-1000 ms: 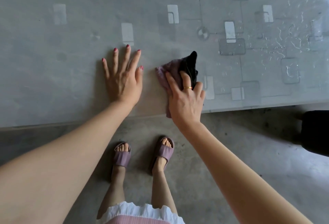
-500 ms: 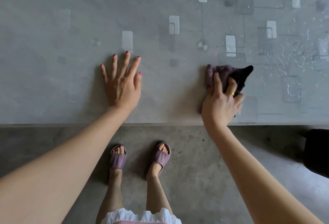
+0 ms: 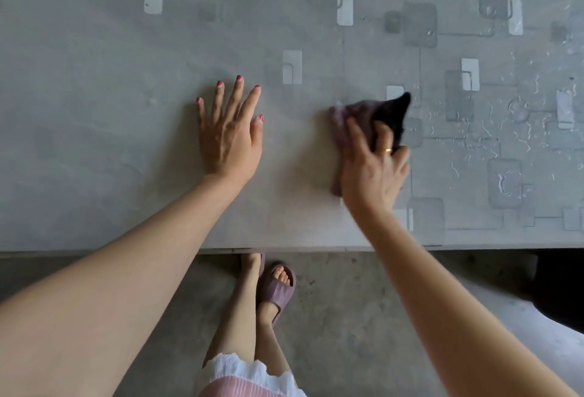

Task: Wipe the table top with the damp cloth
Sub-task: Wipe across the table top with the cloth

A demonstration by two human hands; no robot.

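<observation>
Damp cloth (image 3: 363,118) bunched under our right hand (image 3: 373,172), fingers curled over it, near the table top (image 3: 126,80) front edge | left hand (image 3: 229,137) flat, splayed, holding nothing | risk: water beads on the right get missed, streaks remain.

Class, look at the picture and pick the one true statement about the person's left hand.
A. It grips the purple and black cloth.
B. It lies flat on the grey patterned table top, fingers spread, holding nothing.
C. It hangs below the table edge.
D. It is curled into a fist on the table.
B: the left hand rests palm down on the grey patterned table top with fingers straight and spread, while the right hand presses the purple and black cloth.
</observation>
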